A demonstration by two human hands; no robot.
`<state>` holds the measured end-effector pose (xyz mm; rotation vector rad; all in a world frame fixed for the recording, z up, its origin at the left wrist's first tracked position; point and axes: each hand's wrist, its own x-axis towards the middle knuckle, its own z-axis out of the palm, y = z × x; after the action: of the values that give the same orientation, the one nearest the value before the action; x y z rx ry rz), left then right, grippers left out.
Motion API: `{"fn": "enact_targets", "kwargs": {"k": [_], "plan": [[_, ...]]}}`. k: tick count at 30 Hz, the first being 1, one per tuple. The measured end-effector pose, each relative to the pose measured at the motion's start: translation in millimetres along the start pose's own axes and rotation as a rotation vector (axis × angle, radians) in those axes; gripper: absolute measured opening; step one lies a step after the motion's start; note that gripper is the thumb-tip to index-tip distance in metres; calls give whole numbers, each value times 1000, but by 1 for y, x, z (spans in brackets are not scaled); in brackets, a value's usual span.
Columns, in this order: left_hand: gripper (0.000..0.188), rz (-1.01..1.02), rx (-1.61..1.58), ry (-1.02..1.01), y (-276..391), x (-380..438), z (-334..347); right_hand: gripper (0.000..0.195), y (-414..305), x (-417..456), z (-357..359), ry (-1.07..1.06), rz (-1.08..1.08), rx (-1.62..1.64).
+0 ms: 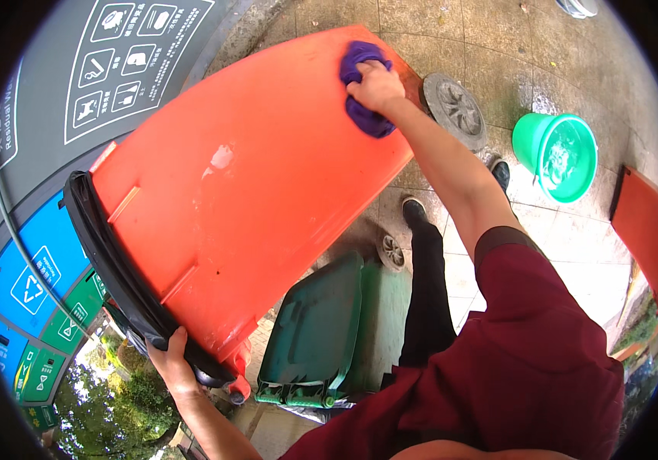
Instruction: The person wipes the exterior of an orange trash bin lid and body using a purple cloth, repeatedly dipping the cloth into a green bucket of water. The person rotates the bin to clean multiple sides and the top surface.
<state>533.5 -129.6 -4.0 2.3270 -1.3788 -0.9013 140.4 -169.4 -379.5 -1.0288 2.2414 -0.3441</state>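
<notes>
A large orange-red wheeled bin (pixel 260 161) lies tilted across the view, its rim at the lower left lined with a black plastic bag (pixel 116 259). My left hand (pixel 175 359) grips that rim over the bag, thumb on top. Near the bin's base, my right hand (pixel 376 86) presses a bunched purple cloth (pixel 370 118) against the orange side. Pale scuffs mark the plastic between the two hands. A grey wheel (pixel 454 111) sits at the base beside my right forearm.
A green bucket of water (pixel 556 158) stands on wet paving at the right. Below the orange bin is a green wheeled bin (pixel 314 328). Grey, blue and green sorting panels (pixel 47 270) line the left. Another orange-red object (pixel 645 230) is at the far right. My shoes are near the wheels.
</notes>
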Motion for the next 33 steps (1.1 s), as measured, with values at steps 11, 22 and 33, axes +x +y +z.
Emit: {"fn": "enact_targets", "kwargs": {"k": [11, 22, 33], "plan": [[69, -195, 102, 35, 94, 98, 21, 43, -23, -107, -6, -103, -794, 246], [39, 253, 342, 12, 99, 22, 48, 41, -17, -109, -36, 65, -964, 439], [47, -24, 275, 145, 37, -46, 36, 44, 212, 91, 59, -166, 141, 207]]}}
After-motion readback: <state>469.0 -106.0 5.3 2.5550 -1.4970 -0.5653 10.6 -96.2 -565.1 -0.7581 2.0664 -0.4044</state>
